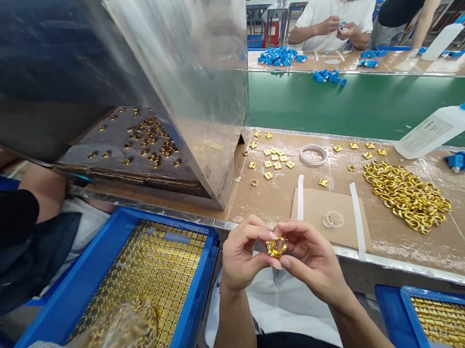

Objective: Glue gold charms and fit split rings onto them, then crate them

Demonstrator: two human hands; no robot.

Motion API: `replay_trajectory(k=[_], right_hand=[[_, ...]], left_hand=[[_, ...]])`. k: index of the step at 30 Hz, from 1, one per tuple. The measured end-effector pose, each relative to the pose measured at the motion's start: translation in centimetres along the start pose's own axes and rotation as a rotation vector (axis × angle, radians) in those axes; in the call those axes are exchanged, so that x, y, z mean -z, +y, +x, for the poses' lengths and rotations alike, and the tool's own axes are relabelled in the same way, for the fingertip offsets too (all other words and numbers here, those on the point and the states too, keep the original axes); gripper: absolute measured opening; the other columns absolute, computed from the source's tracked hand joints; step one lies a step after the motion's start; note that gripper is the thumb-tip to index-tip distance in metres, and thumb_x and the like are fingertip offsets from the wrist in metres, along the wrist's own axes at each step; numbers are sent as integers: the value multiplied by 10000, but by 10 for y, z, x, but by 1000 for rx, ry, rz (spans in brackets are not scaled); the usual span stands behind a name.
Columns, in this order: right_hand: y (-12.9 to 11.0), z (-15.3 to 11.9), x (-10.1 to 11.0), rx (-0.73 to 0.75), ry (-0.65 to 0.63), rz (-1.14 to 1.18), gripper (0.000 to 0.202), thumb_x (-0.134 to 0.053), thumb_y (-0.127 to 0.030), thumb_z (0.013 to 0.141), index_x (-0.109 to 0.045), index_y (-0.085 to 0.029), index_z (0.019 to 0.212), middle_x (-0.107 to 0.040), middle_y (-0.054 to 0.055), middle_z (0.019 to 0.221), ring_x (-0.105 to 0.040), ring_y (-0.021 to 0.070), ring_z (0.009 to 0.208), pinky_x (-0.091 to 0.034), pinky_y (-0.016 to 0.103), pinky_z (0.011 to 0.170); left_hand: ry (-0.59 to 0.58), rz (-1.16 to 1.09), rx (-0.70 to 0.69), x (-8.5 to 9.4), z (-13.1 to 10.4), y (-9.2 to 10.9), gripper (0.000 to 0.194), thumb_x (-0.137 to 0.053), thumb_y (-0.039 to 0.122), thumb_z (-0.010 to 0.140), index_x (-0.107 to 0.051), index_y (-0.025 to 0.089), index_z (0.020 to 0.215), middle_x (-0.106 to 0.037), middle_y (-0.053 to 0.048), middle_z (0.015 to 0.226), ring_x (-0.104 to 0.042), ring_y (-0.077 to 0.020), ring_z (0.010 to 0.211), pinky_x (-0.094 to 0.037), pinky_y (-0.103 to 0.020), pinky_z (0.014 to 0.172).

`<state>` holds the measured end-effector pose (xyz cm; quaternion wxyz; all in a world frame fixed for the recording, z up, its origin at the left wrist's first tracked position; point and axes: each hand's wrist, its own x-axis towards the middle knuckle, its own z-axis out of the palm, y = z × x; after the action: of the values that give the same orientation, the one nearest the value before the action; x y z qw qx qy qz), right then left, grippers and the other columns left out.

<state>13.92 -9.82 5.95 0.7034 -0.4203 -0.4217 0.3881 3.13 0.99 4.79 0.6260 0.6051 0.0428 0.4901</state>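
Observation:
Just in front of the table's near edge, my left hand and my right hand meet fingertip to fingertip. Between them is a shiny gold ring, pinched from both sides by thumbs and fingers. The fingertips partly cover it, so I cannot tell whether it is one piece or two. To the right, a heap of gold rings lies on the cardboard-covered table. Small square gold pieces are scattered beyond my hands.
A metal hood stands at left over more gold rings. A tape roll, cardboard pad and white bottle sit ahead. Blue trays flank me. Across the green belt, a co-worker handles blue pieces.

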Motion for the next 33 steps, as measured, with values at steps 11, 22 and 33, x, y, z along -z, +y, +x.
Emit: replay_trajectory(k=[11,22,33], right_hand=[[2,0,-3,105,16,-140,351,-684,-223,948,-625,-339,1274,-589,31,1092,-639,114,944,-572,195,844],[-3,-1,-5,154,11,-245,319,-654,-222,966,-637,-338,1263,-625,51,1120,-656,146,959,-589,242,828],[-9,-2,-7,164,54,-327,237,-657,-245,966,-651,-272,1202,-691,83,1088,-706,171,923,-624,277,784]], left_hand=[[-21,33,-30,1,0,1,310,-805,422,797,-774,237,1044,-659,-23,824,-608,-124,720,-483,-217,631],[29,113,-80,2,-1,1,307,-808,446,769,-771,222,975,-664,-16,793,-603,-122,693,-462,-221,615],[-50,116,-67,4,-2,9,232,-771,360,857,-735,209,1030,-644,-39,845,-600,-150,751,-483,-251,659]])
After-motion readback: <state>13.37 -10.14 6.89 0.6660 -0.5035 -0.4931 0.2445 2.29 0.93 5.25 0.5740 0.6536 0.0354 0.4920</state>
